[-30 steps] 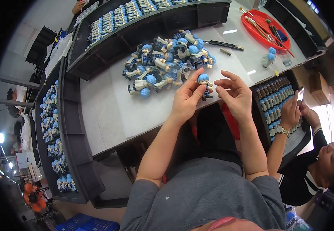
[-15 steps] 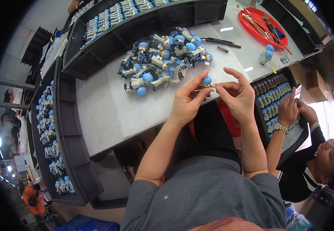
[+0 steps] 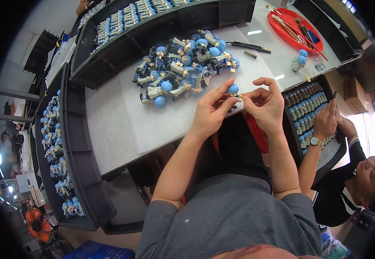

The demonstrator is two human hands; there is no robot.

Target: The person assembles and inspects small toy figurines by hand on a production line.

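My left hand (image 3: 210, 113) and my right hand (image 3: 265, 105) meet over the near edge of the grey table (image 3: 122, 121). Between their fingertips they pinch one small figurine with a blue head (image 3: 233, 90). The left fingers grip its body from the left, the right fingers hold a small pale part at its right side. Just beyond the hands lies a heap of the same blue-headed figurines (image 3: 183, 71) on the table.
Black trays of standing figurines run along the left (image 3: 55, 142) and the back (image 3: 131, 15). A red tray of tools (image 3: 297, 28) and a black knife (image 3: 245, 45) lie at the far right. A seated person's hand (image 3: 325, 123) reaches into a tray of figurines (image 3: 306, 103) at my right.
Both hands have stayed together on the figurine, with the fingers shifting slightly around it. The view has drifted a little. The neighbour's hand stays at the right tray.
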